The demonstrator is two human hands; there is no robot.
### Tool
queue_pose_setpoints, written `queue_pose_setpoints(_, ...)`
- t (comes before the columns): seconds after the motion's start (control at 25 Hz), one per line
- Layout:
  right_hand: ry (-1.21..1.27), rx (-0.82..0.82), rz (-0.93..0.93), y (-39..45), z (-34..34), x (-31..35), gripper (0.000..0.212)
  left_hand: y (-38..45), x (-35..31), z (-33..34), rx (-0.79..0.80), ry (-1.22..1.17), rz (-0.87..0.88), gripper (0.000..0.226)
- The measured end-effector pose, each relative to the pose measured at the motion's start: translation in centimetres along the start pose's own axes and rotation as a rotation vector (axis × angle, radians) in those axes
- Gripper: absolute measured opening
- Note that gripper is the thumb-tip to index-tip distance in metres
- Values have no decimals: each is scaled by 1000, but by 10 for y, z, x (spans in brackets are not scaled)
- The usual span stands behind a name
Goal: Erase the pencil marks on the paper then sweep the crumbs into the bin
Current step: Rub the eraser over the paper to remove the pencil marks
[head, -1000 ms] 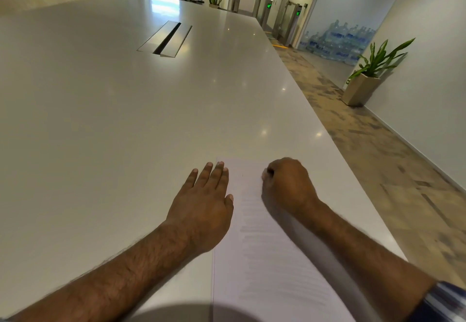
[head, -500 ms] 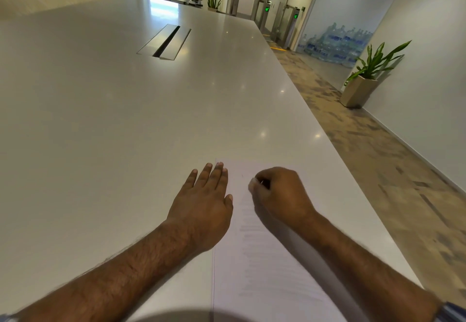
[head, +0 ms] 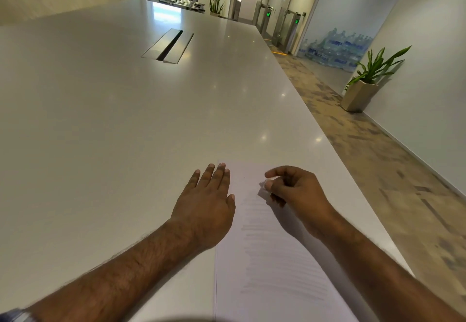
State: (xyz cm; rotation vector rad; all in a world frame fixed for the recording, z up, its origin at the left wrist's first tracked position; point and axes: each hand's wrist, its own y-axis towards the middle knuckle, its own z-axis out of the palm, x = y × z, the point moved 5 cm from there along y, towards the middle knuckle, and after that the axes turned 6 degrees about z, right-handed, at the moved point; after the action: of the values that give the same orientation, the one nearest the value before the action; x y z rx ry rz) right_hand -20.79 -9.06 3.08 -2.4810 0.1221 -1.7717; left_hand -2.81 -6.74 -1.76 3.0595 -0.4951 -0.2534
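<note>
Two hands at work: left hand [head: 205, 210] spread flat, pinning the white lined paper sheet [head: 272, 258]; right hand [head: 295, 190] pinches a small white eraser [head: 267, 183]. Best short, light strokes.

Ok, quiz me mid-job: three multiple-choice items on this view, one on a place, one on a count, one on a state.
1. Where does the left hand rest?
A. the paper's left edge
B. the cable slot
C. off the table

2. How many potted plants stand by the right wall?
A. none
B. one
C. three

3. What is the right hand doing?
A. lying flat and open
B. pinching a small white eraser
C. holding a pencil

Answers: 1 A, its fingers overlap that edge; 2 B, a single planter shows there; 3 B, fingertips close on the white piece over the paper.
</note>
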Motion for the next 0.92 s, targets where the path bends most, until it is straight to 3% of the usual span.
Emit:
queue_pose_setpoints(0.08,-53,16,-42,-5,13,-1,21,0,0,0,2,-6,-1,62)
queue_pose_setpoints(0.16,-117,22,-75,-10,26,-2,17,-1,0,-1,1,-1,2,62)
queue_pose_setpoints(0.28,-450,1,-276,-21,42,3,9,-2,-1,-1,-2,12,9,61)
queue_pose_setpoints(0.4,-730,31,-437,-29,61,4,20,-3,-1,0,17,28,17,61)
queue_pose_setpoints(0.52,-810,58,-456,-31,67,3,23,-2,-1,0,27,29,13,61)
queue_pose_setpoints(0.68,-817,-191,-313,13,30,3,25,0,-1,1,36,14,-4,61)
queue_pose_setpoints(0.76,-800,-125,-336,4,44,4,27,0,-1,2,43,25,-3,61)
queue_pose_setpoints(0.84,-782,63,-384,-27,68,4,31,0,-1,1,38,33,7,61)
queue_pose_setpoints(0.92,-809,25,-368,-18,55,3,30,0,-1,1,42,18,5,61)
